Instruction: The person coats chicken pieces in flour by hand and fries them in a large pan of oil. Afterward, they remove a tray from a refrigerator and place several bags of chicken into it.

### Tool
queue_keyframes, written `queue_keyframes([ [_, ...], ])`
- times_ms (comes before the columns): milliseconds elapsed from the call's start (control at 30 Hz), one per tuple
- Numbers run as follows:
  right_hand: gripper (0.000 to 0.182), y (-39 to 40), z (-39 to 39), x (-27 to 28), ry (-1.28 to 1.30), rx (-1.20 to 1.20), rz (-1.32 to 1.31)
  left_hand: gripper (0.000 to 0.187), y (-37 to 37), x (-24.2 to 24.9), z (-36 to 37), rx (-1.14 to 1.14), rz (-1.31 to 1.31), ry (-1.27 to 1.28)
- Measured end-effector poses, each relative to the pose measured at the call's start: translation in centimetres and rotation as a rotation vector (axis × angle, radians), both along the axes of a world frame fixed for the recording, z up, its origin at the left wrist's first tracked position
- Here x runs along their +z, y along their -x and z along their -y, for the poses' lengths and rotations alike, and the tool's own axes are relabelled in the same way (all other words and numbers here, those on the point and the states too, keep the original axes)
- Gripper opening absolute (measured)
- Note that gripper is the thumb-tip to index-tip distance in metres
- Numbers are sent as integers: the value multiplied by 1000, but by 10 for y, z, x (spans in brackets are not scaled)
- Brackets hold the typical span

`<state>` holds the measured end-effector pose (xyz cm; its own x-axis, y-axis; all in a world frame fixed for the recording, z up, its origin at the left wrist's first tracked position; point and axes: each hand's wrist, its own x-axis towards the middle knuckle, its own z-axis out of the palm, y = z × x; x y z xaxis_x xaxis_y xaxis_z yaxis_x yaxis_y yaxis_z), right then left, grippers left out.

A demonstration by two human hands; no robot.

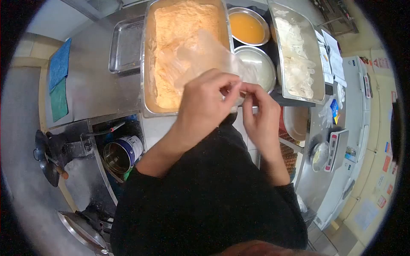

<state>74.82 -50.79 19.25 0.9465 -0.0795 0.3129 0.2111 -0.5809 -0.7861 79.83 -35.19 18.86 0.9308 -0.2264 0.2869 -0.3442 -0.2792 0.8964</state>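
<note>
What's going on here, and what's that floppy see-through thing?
The person's left hand and right hand, both bare, are pinching what looks like a thin plastic glove. It spreads, a bit blurry, over a metal tray of orange crumbly stuff. Beside that sit a bowl of orange liquid, another bowl, and a tray of white powdery stuff.
</note>
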Motion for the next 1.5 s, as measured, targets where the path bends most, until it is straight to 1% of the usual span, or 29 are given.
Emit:
queue_keyframes([
  [33, 24, -5, -2, -7, -218, 10, -341, 12, 1, -5, 2, -9, 74, -28],
  [100, 32, -15, 8, -25, -310, 115, -413, 11, 7, -21, 5, -25, 66, -84],
  [167, 45, -26, 11, -36, -1252, 80, -628, 11, 10, -35, 11, -50, 159, -149],
  [200, 54, -35, 19, -64, -1408, 239, -650, 12, 12, -39, 13, -70, 135, -171],
  [233, 54, -39, 14, -72, -1407, 246, -659, 12, 15, -41, 16, -60, 132, -173],
  [300, 59, -43, 5, -80, -1951, 437, -581, 13, 18, -45, 17, -87, 98, -200],
  [333, 63, -44, 6, -77, -1981, 496, -666, 12, 16, -46, 15, -116, 54, -199],
  [467, 65, -48, 0, -85, -1842, 527, -748, 11, 16, -53, 11, -113, 71, -132],
  [533, 73, -54, -1, -103, -1638, 183, -527, 10, 17, -55, 11, -227, 99, -90],
  [567, 73, -55, -6, -108, -1636, 184, -535, 10, 16, -56, 11, -222, 95, -89],
  [633, 87, -56, -17, -115, -1412, -42, -472, 10, 13, -58, 11, -229, 47, -90],
  [667, 87, -55, -15, -111, -1411, -39, -473, 10, 13, -58, 11, -226, 48, -90],
  [733, 92, -50, -6, -102, -1650, 209, -605, 10, 17, -59, 11, -279, -4, -126],
  [767, 92, -51, -1, -105, -1648, 211, -611, 10, 19, -59, 12, -274, -7, -125],
  [833, 86, -51, 1, -110, -1775, 610, -578, 11, 25, -58, 12, -310, 12, -113],
  [867, 86, -53, -3, -109, -1776, 608, -582, 11, 29, -57, 12, -308, 9, -112],
  [933, 86, -58, -13, -105, -1610, 205, -534, 12, 36, -56, 13, -480, -53, -122],
  [967, 86, -61, -14, -108, -1611, 199, -534, 12, 38, -58, 13, -484, -57, -121],
  [1033, 107, -69, -17, -113, -1508, 241, -513, 11, 41, -65, 9, -421, -53, -118],
  [1100, 105, -73, -25, -118, -1563, 254, -479, 10, 44, -73, 1, -398, -9, -60],
  [1200, 103, -82, -33, -119, -1673, 236, -443, 13, 52, -93, -7, -331, -350, 70],
  [1233, 102, -83, -34, -121, -1732, 196, -446, 13, 53, -96, -8, -331, -359, 70],
  [1267, 102, -86, -33, -128, -1737, 188, -452, 14, 55, -98, -9, -324, -664, 337],
  [1300, 98, -91, -28, -138, -1701, 310, -459, 14, 55, -100, -11, -304, -960, 609],
  [1333, 95, -95, -28, -138, -1662, 429, -461, 11, 55, -103, -12, -308, -967, 657],
  [1367, 95, -98, -28, -139, -1664, 428, -461, 11, 55, -105, -16, -309, -968, 656],
  [1433, 80, -106, -26, -134, -1434, 141, -333, 14, 52, -110, -32, -391, -890, 584],
  [1467, 80, -111, -22, -133, -1437, 139, -333, 17, 38, -109, -44, -317, -434, 283],
  [1500, 66, -115, -13, -133, -1360, 30, -305, 17, 23, -106, -56, -193, -361, 42],
])
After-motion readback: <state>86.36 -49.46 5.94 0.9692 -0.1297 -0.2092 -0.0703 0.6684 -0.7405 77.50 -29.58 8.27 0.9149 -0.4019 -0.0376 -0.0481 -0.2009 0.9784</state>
